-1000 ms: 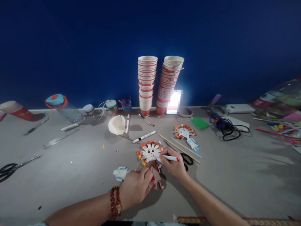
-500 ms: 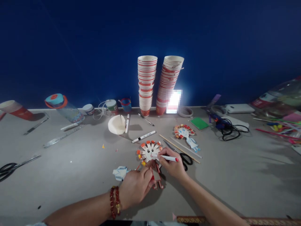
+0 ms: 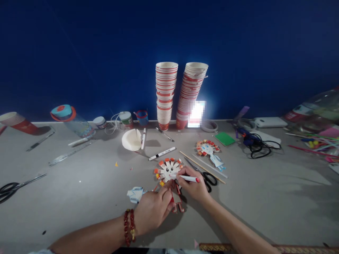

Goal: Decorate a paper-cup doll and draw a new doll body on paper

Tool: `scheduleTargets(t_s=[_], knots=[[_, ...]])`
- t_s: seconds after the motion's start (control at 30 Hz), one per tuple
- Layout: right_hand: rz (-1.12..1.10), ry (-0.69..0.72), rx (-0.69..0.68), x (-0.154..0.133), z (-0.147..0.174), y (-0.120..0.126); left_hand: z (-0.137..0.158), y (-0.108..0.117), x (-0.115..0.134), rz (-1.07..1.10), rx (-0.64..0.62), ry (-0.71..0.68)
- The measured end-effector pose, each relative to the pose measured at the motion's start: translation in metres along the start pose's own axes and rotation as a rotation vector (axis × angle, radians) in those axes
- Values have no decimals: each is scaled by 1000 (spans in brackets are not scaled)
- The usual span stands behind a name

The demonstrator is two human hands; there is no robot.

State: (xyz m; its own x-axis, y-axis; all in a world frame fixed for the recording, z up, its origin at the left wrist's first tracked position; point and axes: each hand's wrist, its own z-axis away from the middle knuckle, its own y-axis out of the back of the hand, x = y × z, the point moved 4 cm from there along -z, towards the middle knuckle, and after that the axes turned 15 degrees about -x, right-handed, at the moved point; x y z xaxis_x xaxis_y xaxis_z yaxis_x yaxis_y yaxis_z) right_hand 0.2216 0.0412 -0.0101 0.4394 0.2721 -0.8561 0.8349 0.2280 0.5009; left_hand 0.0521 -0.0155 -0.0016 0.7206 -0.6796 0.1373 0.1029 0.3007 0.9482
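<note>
Head view shows the right hand [image 3: 195, 185] gripping a crosswise marker [image 3: 188, 178], tip leftward; left hand [image 3: 153, 208] touches paper doll [image 3: 166, 173], grip unclear.

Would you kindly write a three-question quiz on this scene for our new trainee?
1. True or false: the right hand holds the red-ended marker.
2. How many tall cup stacks are there?
3. Where do the fingers of the left hand rest? (a) on the bottle, (b) on the black-eyed doll, (c) on the green pad.

Key: 1. True. 2. Two. 3. b.
</note>
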Motion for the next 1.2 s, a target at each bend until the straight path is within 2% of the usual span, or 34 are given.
scheduleTargets(t_s=[0.43,0.57,0.7,0.97,1.2], knots=[[-40,-21,38,-1,1,3,0,0,-1,43,14,1],[-136,-4,113,0,3,7,0,2,0,20,0,8],[-268,-43,126,3,4,8,0,4,1,4,-26,4],[-140,1,122,0,4,10,-1,2,0,21,-25,21],[-115,9,118,-1,3,8,-1,3,1,-17,-64,22]])
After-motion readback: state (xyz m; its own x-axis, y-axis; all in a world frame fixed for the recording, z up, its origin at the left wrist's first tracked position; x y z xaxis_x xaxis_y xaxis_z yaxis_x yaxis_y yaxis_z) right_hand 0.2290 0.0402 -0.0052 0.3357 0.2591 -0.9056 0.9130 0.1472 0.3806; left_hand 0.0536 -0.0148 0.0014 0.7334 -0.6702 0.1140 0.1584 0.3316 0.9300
